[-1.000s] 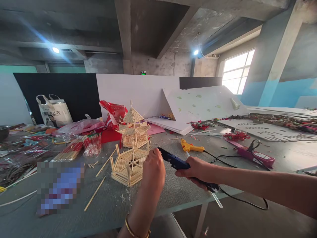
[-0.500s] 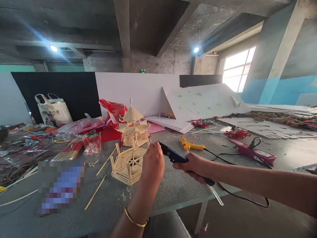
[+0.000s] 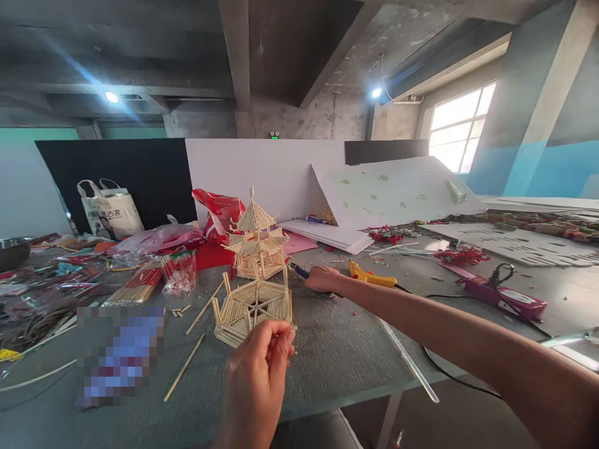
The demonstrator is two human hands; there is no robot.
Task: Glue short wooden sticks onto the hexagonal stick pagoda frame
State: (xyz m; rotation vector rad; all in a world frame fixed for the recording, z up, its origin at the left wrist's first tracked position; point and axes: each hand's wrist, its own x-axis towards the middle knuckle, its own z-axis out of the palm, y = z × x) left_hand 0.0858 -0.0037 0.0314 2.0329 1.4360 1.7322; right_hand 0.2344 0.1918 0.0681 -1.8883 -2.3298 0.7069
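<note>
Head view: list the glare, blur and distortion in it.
Head view: two ceiling lamps flare, the left one with a blue streak; the window is blown out white; a pixelated patch hides part of the table; wide-angle stretch enlarges the right forearm at the corner; the stick pavilion is sharp.

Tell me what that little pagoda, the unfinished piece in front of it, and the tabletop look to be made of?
The pagoda looks built from thin, pale, unpainted sticks, probably bamboo or wood: separate rods show in the roof. The unfinished hexagonal frame shows the same bare sticks, laid in rows. The table looks like a matte grey board with a fine streaked texture; whether it is painted wood or laminate cannot be told.
</note>
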